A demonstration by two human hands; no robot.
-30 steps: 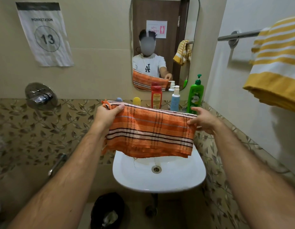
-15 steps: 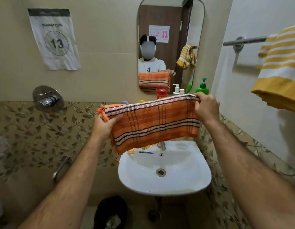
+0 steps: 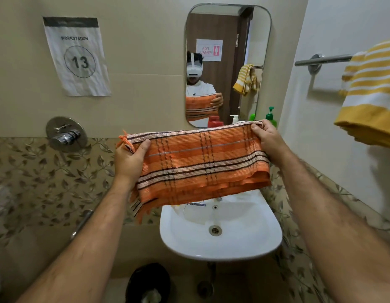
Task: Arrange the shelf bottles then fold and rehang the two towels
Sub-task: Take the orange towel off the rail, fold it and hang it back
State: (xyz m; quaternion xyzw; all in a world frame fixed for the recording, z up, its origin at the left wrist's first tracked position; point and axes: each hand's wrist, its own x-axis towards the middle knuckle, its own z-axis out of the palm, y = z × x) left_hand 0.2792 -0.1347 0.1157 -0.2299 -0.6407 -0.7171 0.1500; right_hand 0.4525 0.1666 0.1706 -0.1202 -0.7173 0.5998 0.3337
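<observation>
While held taut — orange towel (image 3: 198,162), both hands.

A: What is occupying the beige tiled back wall (image 3: 146,62)?
B: A rounded rectangular mirror (image 3: 228,40) and a creased white paper sign numbered 13 (image 3: 77,57) are hanging there.
A: And lower down?
B: A white ceramic basin (image 3: 220,243) is projecting beneath a leaf-patterned tile band (image 3: 47,178).

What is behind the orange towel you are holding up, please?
Above the orange towel, a red cap, white pump and green pump bottle show; their lower parts are covered.
</observation>
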